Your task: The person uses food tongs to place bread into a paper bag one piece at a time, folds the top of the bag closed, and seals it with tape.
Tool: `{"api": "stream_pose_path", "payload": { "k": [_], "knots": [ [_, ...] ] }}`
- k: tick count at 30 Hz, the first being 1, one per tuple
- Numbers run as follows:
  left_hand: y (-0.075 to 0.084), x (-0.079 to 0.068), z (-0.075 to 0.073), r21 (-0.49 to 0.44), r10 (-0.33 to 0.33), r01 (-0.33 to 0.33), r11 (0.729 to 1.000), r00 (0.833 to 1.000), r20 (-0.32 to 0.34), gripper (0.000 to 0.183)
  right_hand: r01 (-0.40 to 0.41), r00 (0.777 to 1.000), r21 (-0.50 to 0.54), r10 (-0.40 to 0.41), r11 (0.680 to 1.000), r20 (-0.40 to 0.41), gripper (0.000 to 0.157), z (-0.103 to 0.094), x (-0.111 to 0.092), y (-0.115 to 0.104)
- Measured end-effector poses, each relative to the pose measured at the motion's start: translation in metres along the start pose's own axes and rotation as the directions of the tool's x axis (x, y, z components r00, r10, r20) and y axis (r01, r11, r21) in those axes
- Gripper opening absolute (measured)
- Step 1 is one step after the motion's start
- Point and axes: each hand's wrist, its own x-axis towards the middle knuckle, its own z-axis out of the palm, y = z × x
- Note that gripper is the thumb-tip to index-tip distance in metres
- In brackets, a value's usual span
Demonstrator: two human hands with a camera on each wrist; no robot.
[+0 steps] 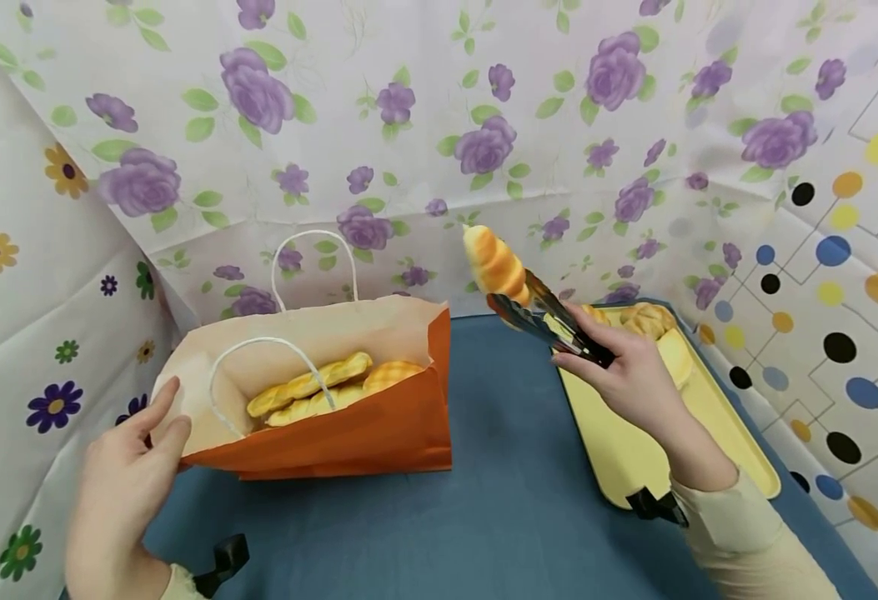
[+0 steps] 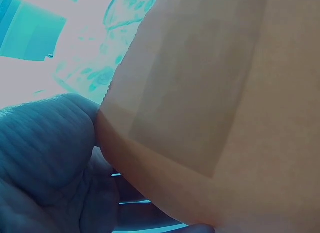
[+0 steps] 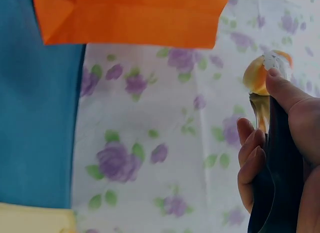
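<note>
My left hand (image 1: 127, 454) pinches the left rim of an orange paper bag (image 1: 348, 446) with white handles; the left wrist view shows thumb and fingers on either side of the paper (image 2: 200, 143). Inside the bag lie several breads (image 1: 311, 387), long twisted ones and a rounded scored one. Gripped in my right hand (image 1: 637, 379) is a pair of black tongs (image 1: 559, 325). Their tips hold a cone-shaped, ridged bread roll (image 1: 494, 262) up in the air, between the bag and the yellow tray. In the right wrist view the fingers wrap round the tongs (image 3: 277, 168).
A yellow tray (image 1: 619, 450) stands on the right of the blue tablecloth (image 1: 499, 517), with a few breads (image 1: 647, 318) at its far end. Flowered sheets (image 1: 423, 125) rise behind and on the left, a dotted sheet (image 1: 844, 292) on the right.
</note>
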Motion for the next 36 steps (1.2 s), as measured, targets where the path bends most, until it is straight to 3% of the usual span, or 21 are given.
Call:
{"api": "stream_pose_path", "payload": {
  "k": [8, 16, 24, 29, 36],
  "knots": [
    [-0.001, 0.0, 0.0, -0.003, 0.007, -0.007, 1.0, 1.0, 0.013, 0.057, 0.189, 0.981, -0.083, -0.184, 0.978, 0.065, 0.074, -0.002, 0.035, -0.041],
    [-0.002, 0.001, 0.0, -0.008, 0.02, -0.02, 1.0, 1.0, 0.022, 0.058, 0.347, 0.925, -0.159, -0.31, 0.924, 0.218, 0.072, 0.004, 0.073, -0.091],
    [-0.002, 0.002, -0.001, 0.017, 0.015, -0.015, 1.0, 0.999, 0.035, 0.059, 0.404, 0.877, -0.221, -0.307, 0.888, 0.37, 0.064, 0.022, 0.105, -0.128],
    [-0.003, 0.001, -0.001, 0.014, 0.01, -0.01, 1.0, 0.998, 0.057, 0.059, 0.45, 0.839, -0.311, -0.276, 0.837, 0.47, 0.064, 0.037, 0.122, -0.142],
    [0.001, 0.0, -0.001, 0.003, 0.016, -0.016, 1.0, 0.999, 0.032, 0.058, 0.51, 0.772, -0.37, -0.224, 0.777, 0.594, 0.063, 0.055, 0.14, -0.159]
  ]
}}
